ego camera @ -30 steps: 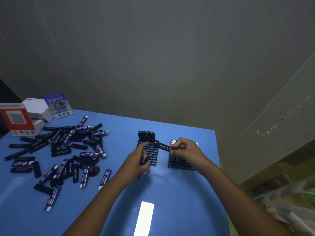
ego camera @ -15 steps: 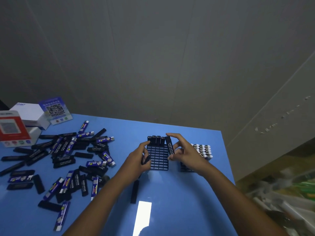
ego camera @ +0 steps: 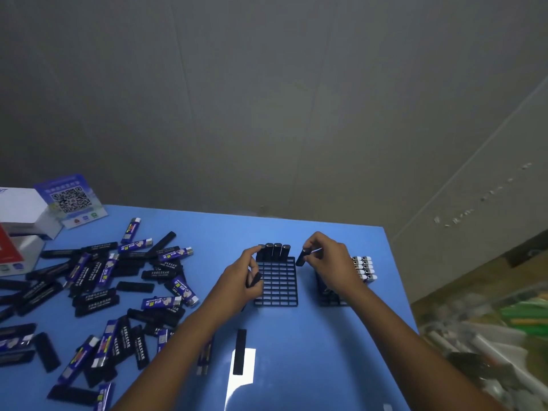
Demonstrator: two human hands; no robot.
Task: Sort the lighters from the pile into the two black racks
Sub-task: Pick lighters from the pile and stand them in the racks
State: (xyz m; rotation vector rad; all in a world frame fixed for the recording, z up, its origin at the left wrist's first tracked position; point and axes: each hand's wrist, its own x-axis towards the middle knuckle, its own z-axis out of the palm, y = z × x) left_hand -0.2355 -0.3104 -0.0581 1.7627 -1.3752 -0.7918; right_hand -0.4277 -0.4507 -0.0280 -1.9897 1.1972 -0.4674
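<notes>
Right hand [ego camera: 332,262] pinches a lighter [ego camera: 303,256] at the left rack's [ego camera: 278,287] 1 o'clock corner; left hand [ego camera: 243,280] grips another lighter [ego camera: 254,279] at its 9 o'clock edge.

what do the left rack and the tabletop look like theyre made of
Left rack: probably moulded plastic, matte black, judging by its thin, even grid of slots and dull surface. Tabletop: smooth, glossy blue surface, perhaps laminate or coated board; it mirrors a bright light patch near the front. The core is not visible.
</notes>
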